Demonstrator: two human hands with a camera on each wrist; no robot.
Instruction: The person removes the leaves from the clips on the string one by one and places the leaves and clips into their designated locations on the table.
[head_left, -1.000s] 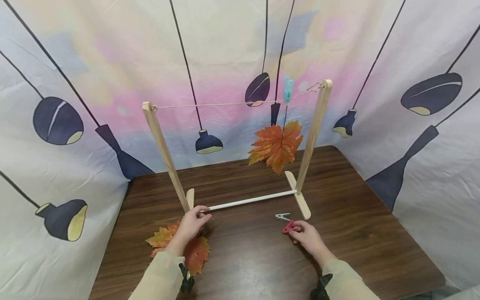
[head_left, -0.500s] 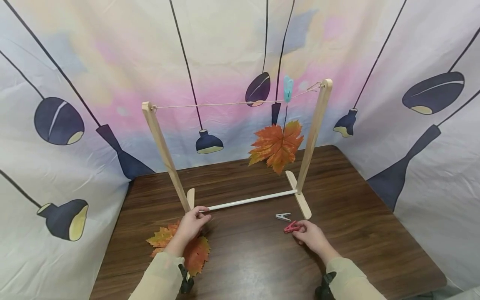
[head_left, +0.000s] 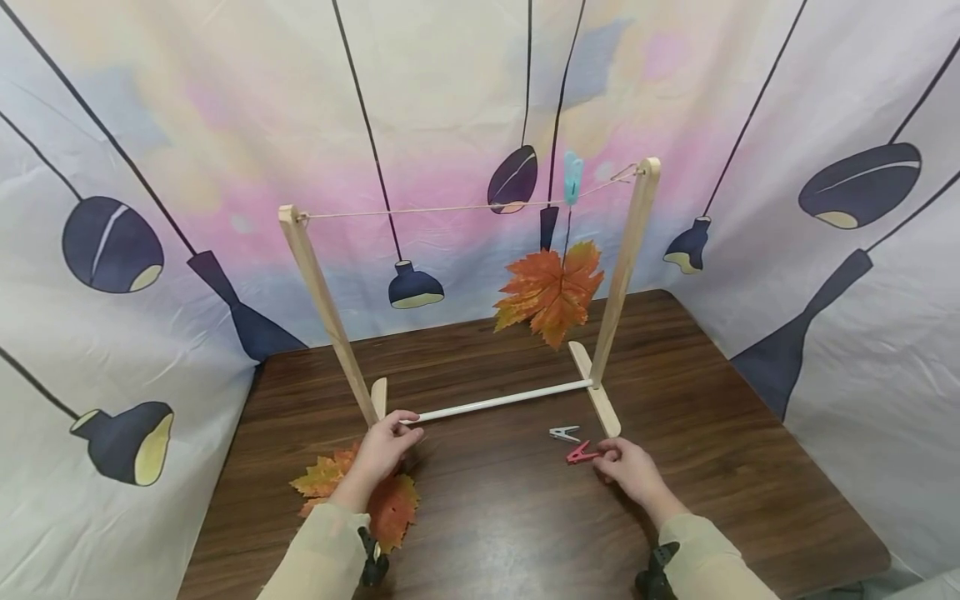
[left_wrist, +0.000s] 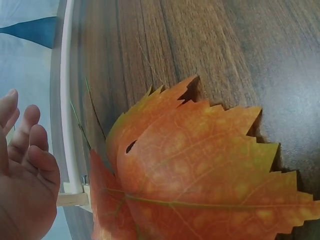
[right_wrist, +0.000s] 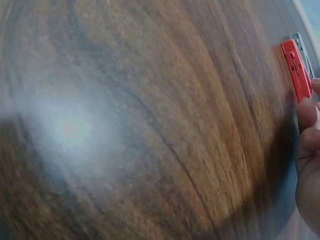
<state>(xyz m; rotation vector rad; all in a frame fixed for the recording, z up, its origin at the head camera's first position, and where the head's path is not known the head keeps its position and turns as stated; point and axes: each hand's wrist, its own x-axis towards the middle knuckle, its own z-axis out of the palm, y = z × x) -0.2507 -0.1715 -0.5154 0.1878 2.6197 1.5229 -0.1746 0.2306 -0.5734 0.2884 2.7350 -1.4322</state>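
Note:
My left hand (head_left: 384, 450) is beside the left foot of a wooden drying rack (head_left: 318, 292), its fingertips overlapping the end of the white rod (head_left: 502, 402). In the left wrist view its fingers are loosely bent and hold nothing. Orange artificial maple leaves (head_left: 393, 510) lie under this wrist. My right hand (head_left: 632, 472) pinches the near end of a red clothespin (head_left: 580, 452) between thumb and finger, low over the table. Just behind it lies a pale grey clothespin (head_left: 564, 433). Another maple leaf (head_left: 555, 292) hangs from the string by a light blue clothespin (head_left: 573, 179).
The string (head_left: 420, 211) runs between the rack's two posts. The right wooden foot (head_left: 603, 412) of the rack stands just behind my right hand. A brown wooden table (head_left: 480, 492) bears everything, and a printed cloth (head_left: 465, 83) hangs behind it.
My right hand has shifted slightly right, so its fingertips now sit at the end of the red clothespin and more of it shows. My left hand has not moved.

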